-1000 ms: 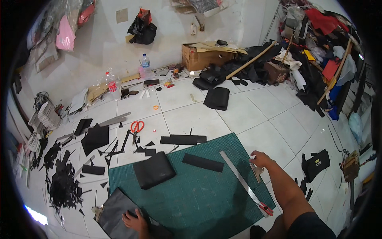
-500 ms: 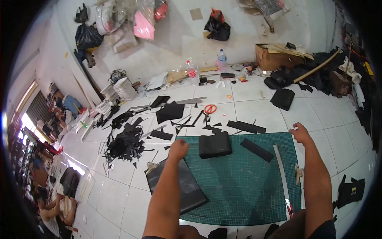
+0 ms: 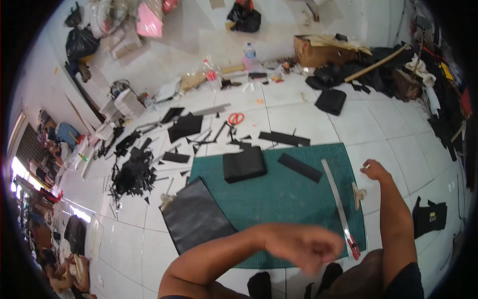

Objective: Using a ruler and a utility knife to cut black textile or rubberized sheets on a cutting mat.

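Observation:
My left hand [image 3: 304, 247] reaches across the near part of the green cutting mat [image 3: 279, 209], its fingers curled and smeared by motion. A steel ruler [image 3: 334, 195] lies along the mat's right side, with a red utility knife [image 3: 353, 247] at its near end, right of that hand. My right hand [image 3: 377, 171] hovers past the mat's right edge, empty, fingers loosely bent and apart. Near it, a metal bulldog clip [image 3: 359, 195] sits on the edge. On the mat rest a folded black bundle [image 3: 244, 164], a black strip [image 3: 300, 167] and a large black sheet [image 3: 196, 215].
Black offcuts [image 3: 132, 174] are heaped on the tiled floor at left, with red-handled scissors [image 3: 236, 118] beyond the mat. Another clip [image 3: 167, 201] is at the black sheet's corner. A cardboard box [image 3: 321, 51] stands by the wall. A person [image 3: 62, 274] sits far left.
My left hand has swung from the mat's far left corner to its near right part. The right hand has stayed beyond the right edge. The view has shifted, and the mat's items look unmoved.

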